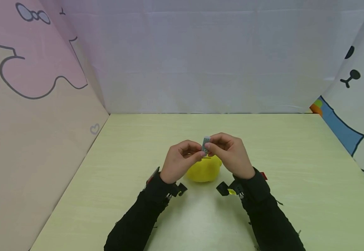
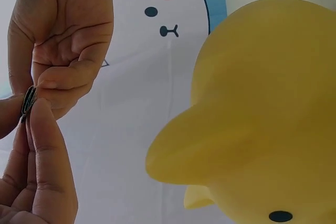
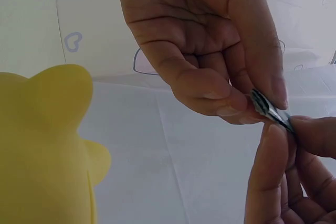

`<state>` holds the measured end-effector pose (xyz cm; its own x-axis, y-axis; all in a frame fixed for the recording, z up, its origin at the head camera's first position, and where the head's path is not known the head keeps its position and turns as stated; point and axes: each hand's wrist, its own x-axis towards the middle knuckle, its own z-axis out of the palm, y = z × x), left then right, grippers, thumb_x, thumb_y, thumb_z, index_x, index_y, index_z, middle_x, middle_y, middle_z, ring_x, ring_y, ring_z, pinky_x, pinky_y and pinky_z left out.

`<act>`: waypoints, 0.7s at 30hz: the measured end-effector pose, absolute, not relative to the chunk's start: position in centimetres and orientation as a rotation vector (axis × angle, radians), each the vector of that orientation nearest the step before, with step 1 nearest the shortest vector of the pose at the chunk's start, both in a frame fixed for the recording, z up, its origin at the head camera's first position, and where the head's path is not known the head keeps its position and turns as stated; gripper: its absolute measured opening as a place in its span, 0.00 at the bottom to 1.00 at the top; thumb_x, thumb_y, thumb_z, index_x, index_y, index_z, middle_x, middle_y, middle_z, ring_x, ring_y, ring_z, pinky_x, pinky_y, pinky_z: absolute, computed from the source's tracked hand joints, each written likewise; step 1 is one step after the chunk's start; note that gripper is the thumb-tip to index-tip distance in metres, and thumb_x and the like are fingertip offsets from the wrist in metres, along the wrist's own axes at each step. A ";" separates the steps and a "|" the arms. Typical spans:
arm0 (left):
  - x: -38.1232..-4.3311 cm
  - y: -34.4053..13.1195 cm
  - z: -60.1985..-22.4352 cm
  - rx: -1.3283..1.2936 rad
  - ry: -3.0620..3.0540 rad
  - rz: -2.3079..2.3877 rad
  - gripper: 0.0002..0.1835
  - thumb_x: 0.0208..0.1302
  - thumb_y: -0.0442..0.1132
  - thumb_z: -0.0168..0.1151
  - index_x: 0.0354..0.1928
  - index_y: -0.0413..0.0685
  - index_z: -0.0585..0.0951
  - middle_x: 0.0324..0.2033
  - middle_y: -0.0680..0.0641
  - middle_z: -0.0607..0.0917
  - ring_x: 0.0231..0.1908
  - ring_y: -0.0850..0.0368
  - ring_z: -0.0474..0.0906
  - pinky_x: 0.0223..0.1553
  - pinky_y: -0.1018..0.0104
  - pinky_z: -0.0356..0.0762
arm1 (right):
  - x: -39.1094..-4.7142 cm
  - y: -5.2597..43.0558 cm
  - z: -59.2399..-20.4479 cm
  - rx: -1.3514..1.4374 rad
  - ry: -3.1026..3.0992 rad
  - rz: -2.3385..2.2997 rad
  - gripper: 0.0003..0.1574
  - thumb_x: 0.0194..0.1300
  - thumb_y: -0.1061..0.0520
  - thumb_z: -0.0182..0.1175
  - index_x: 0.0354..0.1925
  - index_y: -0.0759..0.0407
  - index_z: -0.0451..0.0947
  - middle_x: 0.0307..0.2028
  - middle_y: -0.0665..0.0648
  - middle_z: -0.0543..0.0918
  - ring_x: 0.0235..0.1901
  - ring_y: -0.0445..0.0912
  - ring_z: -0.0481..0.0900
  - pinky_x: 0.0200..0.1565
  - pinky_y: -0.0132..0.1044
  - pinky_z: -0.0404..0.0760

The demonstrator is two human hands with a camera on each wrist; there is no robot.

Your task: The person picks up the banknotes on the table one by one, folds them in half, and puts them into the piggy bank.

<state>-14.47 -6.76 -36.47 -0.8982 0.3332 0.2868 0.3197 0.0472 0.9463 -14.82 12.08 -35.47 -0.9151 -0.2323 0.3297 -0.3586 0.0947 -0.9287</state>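
Both hands meet in the air over a yellow animal-shaped money box (image 1: pixel 203 171), pinching one small grey-green folded banknote (image 1: pixel 205 142). The left hand (image 1: pixel 179 159) holds its lower end between thumb and fingertips. Higher up, the right hand (image 1: pixel 233 155) grips the note with its thumb against the fingers. In the left wrist view the edge of the folded note (image 2: pixel 29 102) shows several layers. The right wrist view also shows the layered note (image 3: pixel 272 111) between the fingertips. A thin dark slit marks the money box's top, partly behind the hands.
The money box stands on a pale yellow table (image 1: pixel 295 195). Behind the table hangs a white cloth (image 1: pixel 201 62). Printed cartoon panels flank it, a pink and beige one (image 1: pixel 37 139) at left and a white bear figure (image 1: pixel 348 104) at right.
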 end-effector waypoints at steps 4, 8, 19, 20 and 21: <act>-14.4 -6.7 -36.4 0.709 2.259 2.051 0.08 0.64 0.30 0.63 0.44 0.34 0.81 0.40 0.34 0.84 0.39 0.52 0.85 0.43 0.67 0.84 | -14.8 12.0 -35.5 0.614 -2.234 1.958 0.09 0.67 0.65 0.61 0.43 0.71 0.80 0.33 0.46 0.83 0.29 0.45 0.83 0.38 0.32 0.85; -14.5 -6.7 -36.4 0.691 2.282 2.042 0.08 0.65 0.31 0.63 0.45 0.35 0.81 0.41 0.36 0.84 0.41 0.55 0.85 0.44 0.67 0.84 | -14.9 11.8 -35.5 0.614 -2.220 1.962 0.09 0.67 0.66 0.61 0.44 0.71 0.80 0.33 0.45 0.83 0.30 0.47 0.82 0.37 0.32 0.85; -14.6 -7.0 -36.9 0.721 2.381 1.987 0.22 0.64 0.31 0.64 0.59 0.37 0.74 0.56 0.38 0.79 0.57 0.44 0.77 0.56 0.58 0.80 | -15.3 11.8 -35.7 0.597 -2.201 1.933 0.09 0.67 0.66 0.60 0.44 0.71 0.79 0.34 0.46 0.82 0.31 0.47 0.82 0.38 0.32 0.85; -14.6 -7.1 -36.9 0.735 2.392 1.981 0.24 0.64 0.31 0.65 0.61 0.37 0.73 0.58 0.38 0.77 0.59 0.44 0.75 0.59 0.56 0.78 | -15.3 11.8 -35.7 0.595 -2.196 1.931 0.09 0.67 0.66 0.60 0.44 0.71 0.79 0.33 0.45 0.82 0.30 0.46 0.82 0.38 0.31 0.85; -14.6 -7.2 -37.0 0.747 2.405 1.971 0.26 0.64 0.31 0.65 0.63 0.37 0.71 0.60 0.38 0.76 0.62 0.44 0.73 0.61 0.54 0.76 | -15.4 11.9 -35.7 0.592 -2.191 1.926 0.09 0.67 0.66 0.60 0.44 0.71 0.79 0.33 0.45 0.82 0.30 0.45 0.81 0.37 0.31 0.85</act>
